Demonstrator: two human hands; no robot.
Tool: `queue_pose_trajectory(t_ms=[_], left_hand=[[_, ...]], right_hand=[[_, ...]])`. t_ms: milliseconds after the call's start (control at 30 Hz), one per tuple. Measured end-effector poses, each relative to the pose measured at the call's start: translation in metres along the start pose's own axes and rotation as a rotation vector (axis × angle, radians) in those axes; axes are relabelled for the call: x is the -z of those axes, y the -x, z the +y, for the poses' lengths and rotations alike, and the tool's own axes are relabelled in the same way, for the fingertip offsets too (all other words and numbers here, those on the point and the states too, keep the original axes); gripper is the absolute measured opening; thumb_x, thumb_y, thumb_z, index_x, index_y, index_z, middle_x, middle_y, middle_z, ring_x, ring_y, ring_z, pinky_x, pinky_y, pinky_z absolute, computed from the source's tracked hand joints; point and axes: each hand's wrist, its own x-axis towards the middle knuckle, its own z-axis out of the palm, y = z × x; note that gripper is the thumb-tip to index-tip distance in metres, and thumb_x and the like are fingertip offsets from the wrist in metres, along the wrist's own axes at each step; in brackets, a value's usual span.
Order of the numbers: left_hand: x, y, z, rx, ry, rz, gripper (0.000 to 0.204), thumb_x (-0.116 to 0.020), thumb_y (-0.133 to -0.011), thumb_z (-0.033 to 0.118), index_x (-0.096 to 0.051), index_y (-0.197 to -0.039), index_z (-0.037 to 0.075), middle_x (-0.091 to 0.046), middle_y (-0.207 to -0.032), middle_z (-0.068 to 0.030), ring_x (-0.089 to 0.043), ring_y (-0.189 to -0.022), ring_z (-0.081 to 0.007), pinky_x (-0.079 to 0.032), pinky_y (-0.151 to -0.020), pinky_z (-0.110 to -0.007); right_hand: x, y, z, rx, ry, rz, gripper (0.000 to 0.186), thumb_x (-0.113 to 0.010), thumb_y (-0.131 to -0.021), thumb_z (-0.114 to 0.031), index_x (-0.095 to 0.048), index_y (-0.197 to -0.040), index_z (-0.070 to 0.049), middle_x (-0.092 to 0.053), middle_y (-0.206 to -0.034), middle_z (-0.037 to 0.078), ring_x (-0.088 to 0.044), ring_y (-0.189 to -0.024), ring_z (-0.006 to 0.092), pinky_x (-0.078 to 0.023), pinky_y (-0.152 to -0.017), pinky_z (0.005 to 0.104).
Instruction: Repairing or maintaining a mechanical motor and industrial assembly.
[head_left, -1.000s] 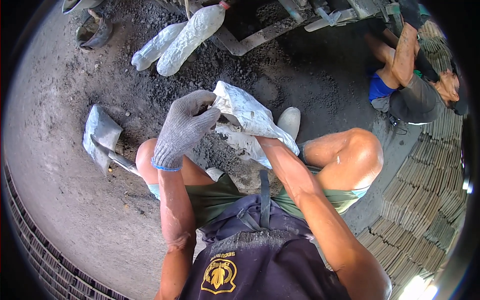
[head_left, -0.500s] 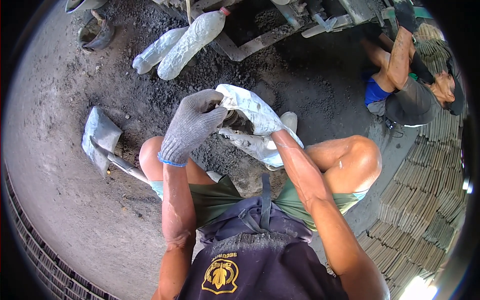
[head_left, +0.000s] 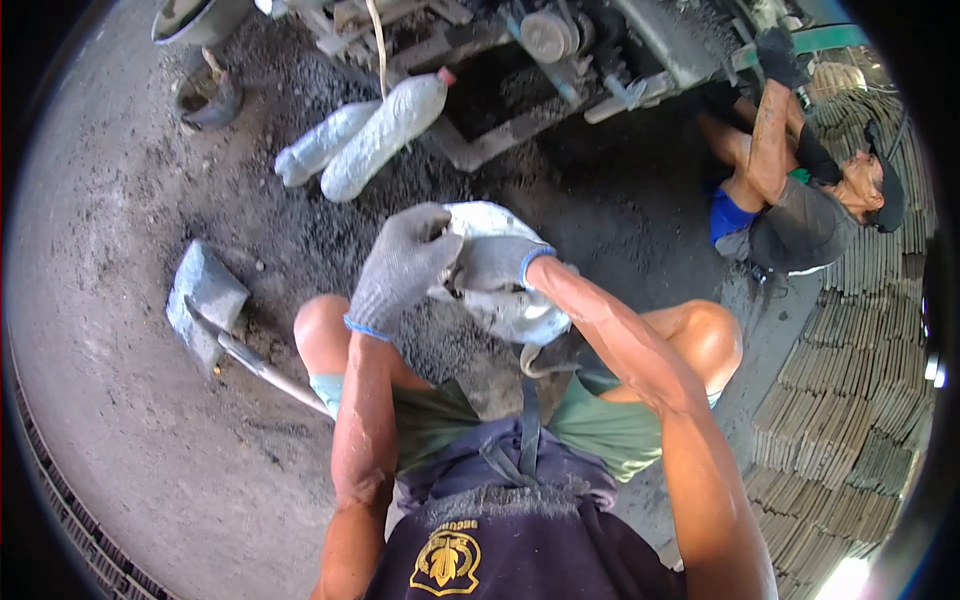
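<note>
White bag (head_left: pixel 522 318) gapes, your left hand (head_left: pixel 402 262) pinching its left rim; your right hand (head_left: pixel 492 262), earlier hidden inside, now shows at its mouth, grip unclear.

Strong light burns out to white beside the stacks of thin grey-brown slabs (head_left: pixel 810 420) at lower right, with a smaller flare on the right rim; muted light spreads over the dusty grey floor (head_left: pixel 110 330); deep shadow fills the dark angular metal machine frame (head_left: pixel 470 155); highlights gleam on the bare right knee (head_left: pixel 712 340) and the crumpled white bag (head_left: pixel 490 220); slight blur softens two silvery-white plastic bottles (head_left: pixel 385 138); fisheye distortion bows straight lines toward the black, vignetted rim.
</note>
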Motion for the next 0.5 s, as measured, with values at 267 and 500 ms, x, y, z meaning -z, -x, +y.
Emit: queue_pose_trajectory(t_ms=[267,500], left_hand=[[-0.002,0.003,0.002,-0.077,-0.107,0.010,0.027,-0.063,-0.088,0.022,-0.061,-0.083,-0.004,-0.059,-0.068,-0.0082,-0.056,-0.065,-0.0109,-0.047,-0.062,-0.031],[0.010,0.008,-0.019,-0.055,-0.368,0.038,0.036,-0.066,-0.078,0.030,-0.066,-0.100,0.002,-0.067,-0.091,-0.0200,-0.067,-0.087,-0.0347,-0.051,-0.076,-0.041]], right_hand=[[0.025,-0.101,-0.016,0.279,1.651,-0.559,0.028,-0.056,-0.079,-0.024,-0.069,-0.087,-0.002,-0.066,-0.082,0.022,-0.064,-0.077,0.0401,-0.049,-0.067,0.0469],[0.064,-0.057,-0.026,0.417,1.513,-0.243,0.027,-0.057,-0.086,-0.031,-0.071,-0.095,-0.010,-0.068,-0.081,0.017,-0.065,-0.078,0.0381,-0.051,-0.068,0.0463]])
